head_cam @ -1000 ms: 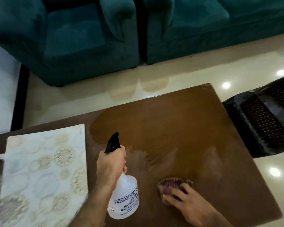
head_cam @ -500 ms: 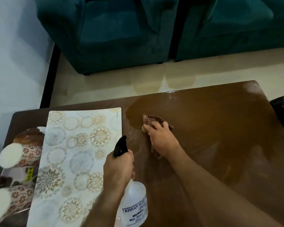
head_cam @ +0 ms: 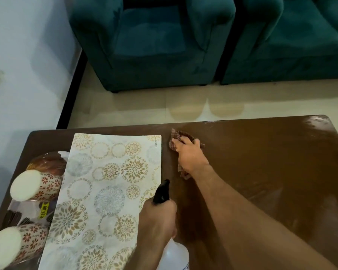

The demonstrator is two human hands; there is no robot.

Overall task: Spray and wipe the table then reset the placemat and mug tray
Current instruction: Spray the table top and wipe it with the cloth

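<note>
My left hand [head_cam: 157, 218] grips the neck of a clear spray bottle [head_cam: 175, 254] with a black nozzle, held near the front of the brown wooden table [head_cam: 261, 156]. My right hand [head_cam: 189, 154] presses a reddish checked cloth [head_cam: 177, 137] flat on the table near its far edge, just right of the placemat. The cream placemat [head_cam: 105, 191] with floral circles lies on the left half, overlapping a tray [head_cam: 45, 164]. Two patterned mugs [head_cam: 35, 187] [head_cam: 16, 244] lie on their sides on that tray.
Two teal armchairs [head_cam: 154, 41] [head_cam: 291, 39] stand beyond the table across a strip of beige tiled floor [head_cam: 144, 108]. A white wall [head_cam: 23, 55] with a black skirting runs along the left. The table's right part shows wet streaks.
My right hand has swept the cloth from the near right of the table up to the far edge beside the placemat. The view has swung left, bringing the tray and mugs in.
</note>
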